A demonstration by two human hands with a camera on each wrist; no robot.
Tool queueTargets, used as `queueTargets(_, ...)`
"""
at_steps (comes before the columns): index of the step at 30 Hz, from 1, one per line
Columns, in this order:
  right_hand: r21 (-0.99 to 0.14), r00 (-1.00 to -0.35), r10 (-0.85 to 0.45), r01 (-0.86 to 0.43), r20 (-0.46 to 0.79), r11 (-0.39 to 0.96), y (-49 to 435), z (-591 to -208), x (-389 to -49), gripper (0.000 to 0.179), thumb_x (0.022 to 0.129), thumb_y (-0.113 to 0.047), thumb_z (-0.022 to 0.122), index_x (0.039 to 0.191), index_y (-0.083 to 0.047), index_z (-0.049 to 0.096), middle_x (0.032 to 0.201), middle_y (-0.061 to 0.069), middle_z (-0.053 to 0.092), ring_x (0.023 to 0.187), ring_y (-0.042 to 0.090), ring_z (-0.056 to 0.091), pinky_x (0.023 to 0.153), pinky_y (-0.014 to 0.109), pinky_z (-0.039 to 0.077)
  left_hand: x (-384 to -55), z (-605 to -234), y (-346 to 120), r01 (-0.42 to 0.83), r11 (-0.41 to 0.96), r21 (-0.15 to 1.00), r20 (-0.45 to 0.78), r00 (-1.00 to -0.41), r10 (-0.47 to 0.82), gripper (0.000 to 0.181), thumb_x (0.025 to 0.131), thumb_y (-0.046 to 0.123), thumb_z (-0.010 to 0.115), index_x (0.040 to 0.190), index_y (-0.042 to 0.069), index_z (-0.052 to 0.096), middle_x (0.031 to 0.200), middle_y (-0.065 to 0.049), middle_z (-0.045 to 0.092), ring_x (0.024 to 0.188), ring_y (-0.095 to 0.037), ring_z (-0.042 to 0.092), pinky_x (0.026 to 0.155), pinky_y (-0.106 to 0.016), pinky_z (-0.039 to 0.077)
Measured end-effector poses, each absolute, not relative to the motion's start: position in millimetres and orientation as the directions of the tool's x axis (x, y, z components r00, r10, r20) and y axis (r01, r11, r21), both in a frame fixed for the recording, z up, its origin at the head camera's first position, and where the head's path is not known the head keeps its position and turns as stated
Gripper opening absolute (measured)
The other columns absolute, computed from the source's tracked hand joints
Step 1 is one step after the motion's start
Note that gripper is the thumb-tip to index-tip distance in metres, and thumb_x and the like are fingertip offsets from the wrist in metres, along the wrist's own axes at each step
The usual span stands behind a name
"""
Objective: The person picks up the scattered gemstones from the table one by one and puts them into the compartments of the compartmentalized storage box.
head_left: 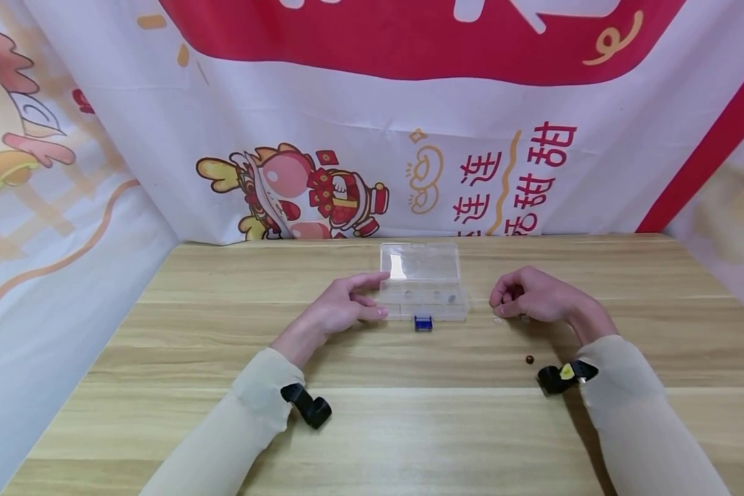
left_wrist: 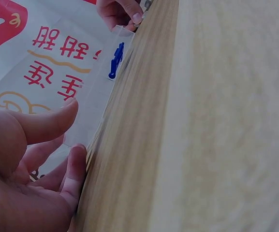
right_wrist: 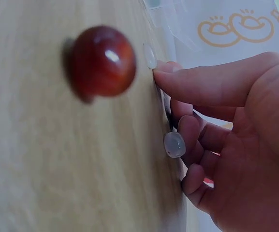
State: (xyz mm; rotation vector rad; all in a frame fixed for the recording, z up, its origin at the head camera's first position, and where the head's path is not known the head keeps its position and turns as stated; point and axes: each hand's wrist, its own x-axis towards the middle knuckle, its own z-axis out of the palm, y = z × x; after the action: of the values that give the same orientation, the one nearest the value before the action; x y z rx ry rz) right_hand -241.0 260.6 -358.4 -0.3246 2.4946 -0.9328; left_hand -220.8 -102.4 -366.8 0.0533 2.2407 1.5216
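A clear plastic box [head_left: 432, 311] stands on the table with its lid [head_left: 421, 262] raised at the back. Its front carries a blue clasp [head_left: 423, 323], and a few small pieces show inside. My left hand [head_left: 341, 303] holds the box's left end between thumb and fingers. To the right of the box, my right hand [head_left: 533, 295] has thumb and forefinger pinched at a small white bead [right_wrist: 150, 55] at table level. Beneath its other fingers lies a translucent bead [right_wrist: 174, 144]. A round reddish-brown bead [head_left: 530, 359] rests nearer, by the right wrist.
The wooden table [head_left: 409, 427] runs back to a printed cloth wall [head_left: 347, 96], with a cloth at the left side too. Black wrist cameras [head_left: 310, 406] are strapped at both sleeves.
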Motion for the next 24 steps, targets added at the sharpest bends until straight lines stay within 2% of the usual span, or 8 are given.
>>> queueTargets(9, -0.630, -0.866, -0.399, -0.133, -0.302, 0.765, 259, -354, -238, 0.008, 0.099, -0.015, 0.074, 0.103, -0.008, 0.072, 0.094, 0.006, 0.063, 0.088, 0.022, 0.054, 0.074, 0.031, 0.045, -220, -365, -102, -0.198, 0.389, 0.900, -0.318, -0.907, 0.275, 0.067, 0.094, 0.013, 0.081, 0.151, 0.038, 0.058, 0.154, 0.003, 0.057, 0.115, -0.022, 0.063, 0.091, -0.029, 0.055)
queueTargets(19, -0.728, -0.885, -0.389, -0.089, -0.256, 0.680, 256, -351, -237, 0.014, 0.101, -0.020, 0.072, 0.109, -0.009, 0.070, 0.099, 0.011, 0.064, 0.074, 0.023, 0.054, 0.058, 0.030, 0.047, -220, -367, -101, -0.193, 0.385, 0.902, -0.312, -0.909, 0.277, 0.066, 0.094, 0.014, 0.081, 0.151, 0.037, 0.058, 0.153, 0.004, 0.057, 0.116, -0.022, 0.062, 0.092, -0.029, 0.054)
queueTargets(24, -0.743, -0.911, -0.383, -0.149, -0.154, 0.653, 244, -348, -237, 0.013, 0.100, -0.020, 0.074, 0.109, -0.011, 0.073, 0.102, 0.011, 0.067, 0.085, 0.023, 0.057, 0.066, 0.029, 0.049, -220, -367, -102, -0.193, 0.391, 0.900, -0.313, -0.910, 0.272, 0.066, 0.094, 0.015, 0.081, 0.151, 0.038, 0.058, 0.154, 0.003, 0.057, 0.116, -0.022, 0.063, 0.093, -0.030, 0.055)
